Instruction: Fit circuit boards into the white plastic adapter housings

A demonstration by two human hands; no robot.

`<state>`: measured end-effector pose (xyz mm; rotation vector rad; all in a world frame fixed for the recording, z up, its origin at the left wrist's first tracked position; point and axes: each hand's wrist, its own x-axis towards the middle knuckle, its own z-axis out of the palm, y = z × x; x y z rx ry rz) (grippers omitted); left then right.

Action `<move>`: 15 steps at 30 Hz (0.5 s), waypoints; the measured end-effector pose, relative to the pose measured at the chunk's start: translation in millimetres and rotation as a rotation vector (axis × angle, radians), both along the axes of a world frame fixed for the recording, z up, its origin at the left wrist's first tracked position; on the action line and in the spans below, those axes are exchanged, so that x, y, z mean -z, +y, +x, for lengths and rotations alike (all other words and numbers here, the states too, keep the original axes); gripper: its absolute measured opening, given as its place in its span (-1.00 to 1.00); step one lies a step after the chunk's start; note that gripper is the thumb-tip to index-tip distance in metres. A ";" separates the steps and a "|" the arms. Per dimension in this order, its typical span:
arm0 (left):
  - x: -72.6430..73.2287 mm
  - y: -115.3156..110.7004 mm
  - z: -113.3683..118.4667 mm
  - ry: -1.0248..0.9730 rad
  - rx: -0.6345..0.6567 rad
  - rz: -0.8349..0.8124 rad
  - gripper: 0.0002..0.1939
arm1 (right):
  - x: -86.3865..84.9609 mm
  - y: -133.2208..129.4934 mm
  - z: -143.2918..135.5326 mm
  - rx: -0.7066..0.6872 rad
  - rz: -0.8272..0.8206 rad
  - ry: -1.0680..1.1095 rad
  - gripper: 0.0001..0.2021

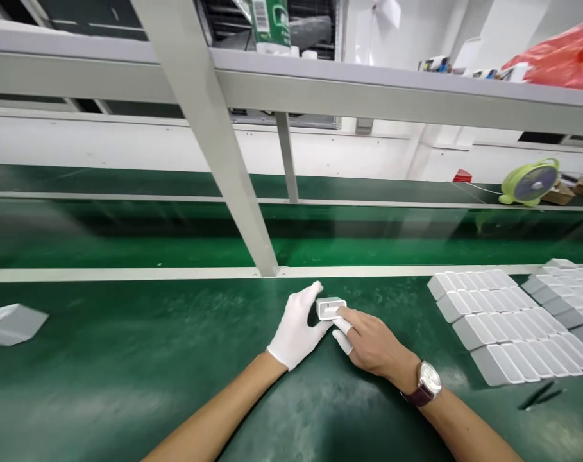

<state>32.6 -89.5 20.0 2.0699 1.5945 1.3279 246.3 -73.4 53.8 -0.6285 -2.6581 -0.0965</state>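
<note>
My left hand [298, 327] wears a white glove and grips a small white box [330, 307] from its left side on the green table [127, 372]. My right hand [371, 343] is bare apart from white finger cots, has a brown-strapped watch on the wrist, and presses its fingertips on the box's right side and top. The box rests on the table just in front of the white rail.
Rows of white boxes [500, 324] lie at the right. A dark pen-like tool [536, 396] lies near them. Another white box [12, 323] sits at the far left. A slanted metal post [224, 160] rises ahead. A green fan [529, 183] stands beyond the belt.
</note>
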 end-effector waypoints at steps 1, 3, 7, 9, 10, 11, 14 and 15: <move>-1.1 0.5 -1.3 0.043 0.037 0.023 -0.46 | 2.2 -1.9 -2.1 -0.070 0.036 0.039 -0.84; -5.5 3.3 -5.5 0.107 0.065 0.002 -0.69 | 3.9 -1.7 -2.0 -0.117 0.054 0.101 -0.79; -15.6 15.4 -19.6 0.141 -0.164 -0.085 -0.85 | 6.6 6.5 5.0 0.012 0.009 0.142 -0.71; -18.0 21.7 -27.1 0.146 -0.238 -0.123 -0.87 | 11.8 10.1 7.2 0.054 -0.004 0.124 -0.70; -18.3 24.1 -30.1 0.147 -0.248 -0.141 -0.88 | 15.0 11.4 7.5 0.056 -0.006 0.107 -0.69; -18.1 25.8 -32.5 0.147 -0.246 -0.149 -0.89 | 17.9 12.3 7.3 0.052 -0.004 0.090 -0.68; -16.1 27.7 -35.5 0.133 -0.227 -0.112 -0.90 | 22.1 15.3 3.8 0.027 0.018 0.050 -0.68; -15.6 27.8 -35.7 0.125 -0.227 -0.099 -0.89 | 21.4 17.0 1.8 0.017 0.026 0.037 -0.69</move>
